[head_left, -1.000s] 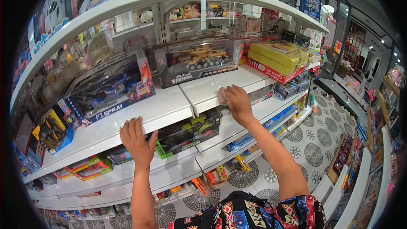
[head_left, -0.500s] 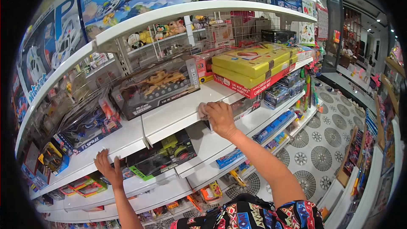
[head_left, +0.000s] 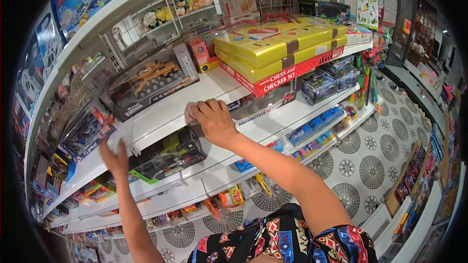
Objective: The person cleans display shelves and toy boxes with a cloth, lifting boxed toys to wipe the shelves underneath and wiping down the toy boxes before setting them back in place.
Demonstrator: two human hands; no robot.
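Observation:
My right hand (head_left: 215, 123) is closed on a crumpled greyish cloth (head_left: 191, 113) against the front edge of the white shelf (head_left: 168, 112). My left hand (head_left: 115, 158), slightly blurred, is farther left at the same edge, its thumb and fingers apart and nothing in it. Behind my hands on this shelf stand a boxed tan toy tank (head_left: 156, 75) and, at far left, a boxed blue toy car (head_left: 85, 134). Two yellow cases (head_left: 278, 44) lie on a red chess and checker set box (head_left: 280, 80), right of the tank box.
Lower shelves hold a boxed green toy truck (head_left: 168, 153), a motorcycle box (head_left: 263, 104) and blue packages (head_left: 317, 125). The upper shelf's rim (head_left: 122, 1) curves overhead. Patterned floor tiles (head_left: 373, 170) lie at the right, with another rack (head_left: 414, 190) beyond.
The view has shifted right along the shelf and closer to the yellow cases. My right hand stays on the cloth at the shelf edge; my left hand has shifted to near the tank box's left end.

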